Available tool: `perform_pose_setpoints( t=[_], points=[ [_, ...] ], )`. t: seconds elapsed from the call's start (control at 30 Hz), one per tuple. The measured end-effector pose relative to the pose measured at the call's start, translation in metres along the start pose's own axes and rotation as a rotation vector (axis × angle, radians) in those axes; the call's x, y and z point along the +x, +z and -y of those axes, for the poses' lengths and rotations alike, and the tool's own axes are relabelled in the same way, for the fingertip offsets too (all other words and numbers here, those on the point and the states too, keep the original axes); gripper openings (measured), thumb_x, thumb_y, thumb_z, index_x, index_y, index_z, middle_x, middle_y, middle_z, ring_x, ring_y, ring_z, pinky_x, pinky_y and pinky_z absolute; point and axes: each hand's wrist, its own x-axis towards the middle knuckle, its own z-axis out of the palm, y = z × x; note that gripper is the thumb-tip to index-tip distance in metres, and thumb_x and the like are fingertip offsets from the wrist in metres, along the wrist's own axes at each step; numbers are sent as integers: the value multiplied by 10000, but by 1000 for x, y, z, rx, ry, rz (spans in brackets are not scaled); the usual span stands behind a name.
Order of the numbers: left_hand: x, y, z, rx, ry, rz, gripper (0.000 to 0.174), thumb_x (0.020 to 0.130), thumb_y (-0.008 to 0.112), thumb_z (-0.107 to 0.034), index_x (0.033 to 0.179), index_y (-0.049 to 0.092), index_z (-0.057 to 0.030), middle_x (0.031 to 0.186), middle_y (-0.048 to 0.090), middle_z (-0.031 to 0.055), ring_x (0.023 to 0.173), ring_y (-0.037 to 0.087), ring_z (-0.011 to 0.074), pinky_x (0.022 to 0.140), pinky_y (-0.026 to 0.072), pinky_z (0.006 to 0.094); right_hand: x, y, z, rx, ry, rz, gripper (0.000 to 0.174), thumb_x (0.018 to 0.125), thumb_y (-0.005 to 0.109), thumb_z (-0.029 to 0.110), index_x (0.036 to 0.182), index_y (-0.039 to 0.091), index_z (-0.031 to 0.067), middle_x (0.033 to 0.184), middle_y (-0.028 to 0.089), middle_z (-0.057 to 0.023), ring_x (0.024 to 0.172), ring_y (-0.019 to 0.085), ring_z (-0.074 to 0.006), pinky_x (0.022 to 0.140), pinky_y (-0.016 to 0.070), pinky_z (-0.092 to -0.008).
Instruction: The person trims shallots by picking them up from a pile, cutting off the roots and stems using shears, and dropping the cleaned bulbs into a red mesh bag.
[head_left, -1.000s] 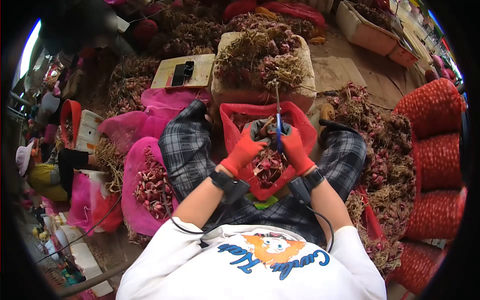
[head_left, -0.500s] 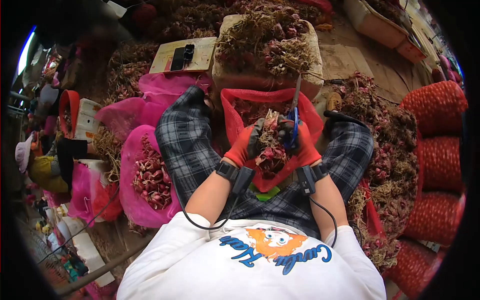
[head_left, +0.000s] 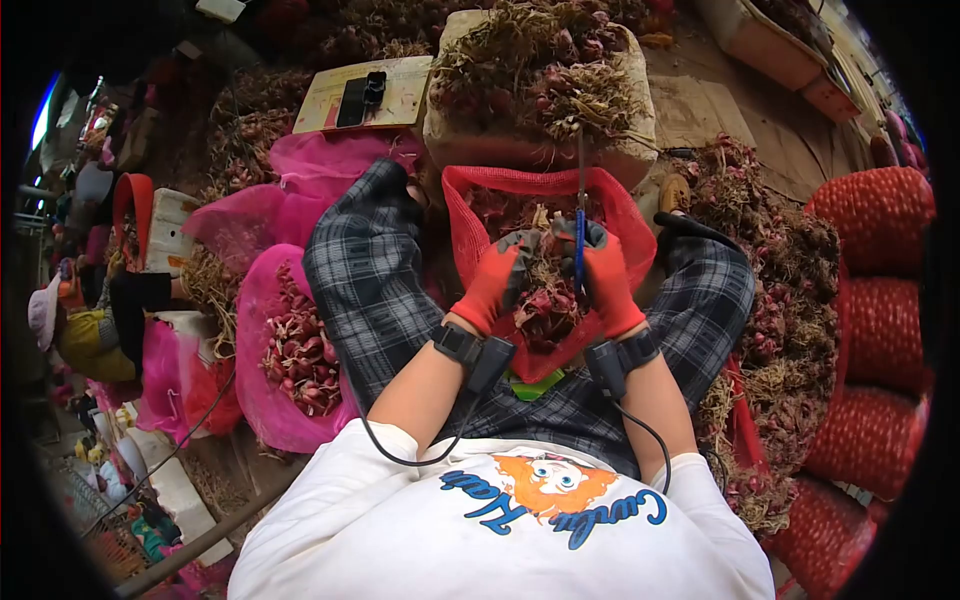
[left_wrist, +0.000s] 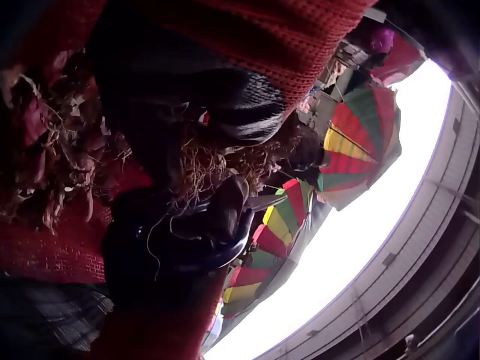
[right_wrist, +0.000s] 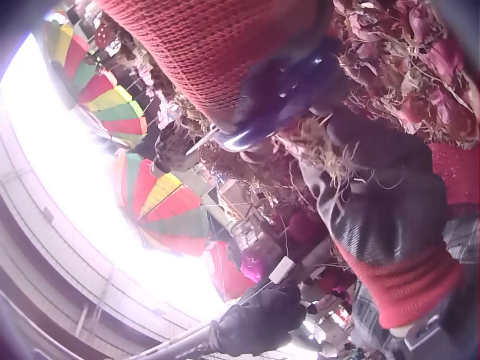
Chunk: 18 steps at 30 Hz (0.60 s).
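Both hands wear red gloves with dark grey palms and meet over a red mesh bag (head_left: 630,215) between the knees. My right hand (head_left: 606,272) grips blue-handled scissors (head_left: 580,245), their blades pointing away from the body. My left hand (head_left: 500,278) curls round a small bunch of shallots, mostly hidden by its fingers. Dry roots (left_wrist: 201,169) of this bunch stick out beside the scissors in the left wrist view. In the right wrist view the left glove (right_wrist: 386,199) is just beside the roots and the blue handles. Loose shallots (head_left: 548,315) lie in the bag below.
A foam box (head_left: 520,150) heaped with untrimmed shallots stands in front. To the left, a pink mesh bag (head_left: 260,390) holds shallots; a board (head_left: 410,85) carries a phone. Untrimmed shallots (head_left: 775,330) and full red sacks (head_left: 870,225) line the right.
The scissors tilted right as the hands parted slightly half a second ago; now they point straight ahead again, nearer the left hand. The whole head view has shifted a little.
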Motion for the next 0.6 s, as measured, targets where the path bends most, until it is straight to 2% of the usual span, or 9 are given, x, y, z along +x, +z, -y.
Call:
perform_pose_setpoints(
  t=[0.03,0.1,0.2,0.3,0.4,0.6],
  points=[
    [0,0,1,10,-9,-9,309,973,401,-249,1146,548,-39,1003,614,40,873,597,115,764,502,259,-1,2,3,-168,-20,-19,236,839,586,114,1057,613,28,739,578,26,539,525,-46,507,454,-200],
    [1,2,1,32,-29,-27,352,987,358,-278,1159,537,-29,1042,604,43,906,579,96,789,482,248,2,-1,-1,-73,10,-1,220,835,591,114,1039,616,34,761,596,17,554,537,-51,517,459,-197],
    [-4,6,-8,-44,26,104,352,982,367,-258,1190,518,-18,1094,593,53,956,575,114,828,476,258,3,0,-4,101,30,-11,205,826,599,107,1016,616,32,786,614,0,591,558,-62,537,468,-198],
    [-8,15,-22,-124,34,182,381,988,338,-250,1248,473,-7,1177,560,73,1030,559,143,891,457,279,5,-2,-10,230,44,-17,216,813,598,84,1018,607,20,805,617,-21,638,581,-83,560,478,-201],
    [-6,11,-14,-205,84,272,409,995,298,-242,1303,414,1,1248,517,92,1103,529,164,951,427,300,6,-1,-10,360,66,13,245,801,593,61,1040,592,6,821,611,-37,666,595,-103,577,486,-209],
    [-4,8,-8,-398,29,284,430,1004,273,-267,1320,384,3,1259,505,101,1130,512,174,971,417,312,5,2,-8,443,87,9,277,798,612,62,1065,582,-5,833,606,-41,658,592,-110,580,493,-214]
  ],
)
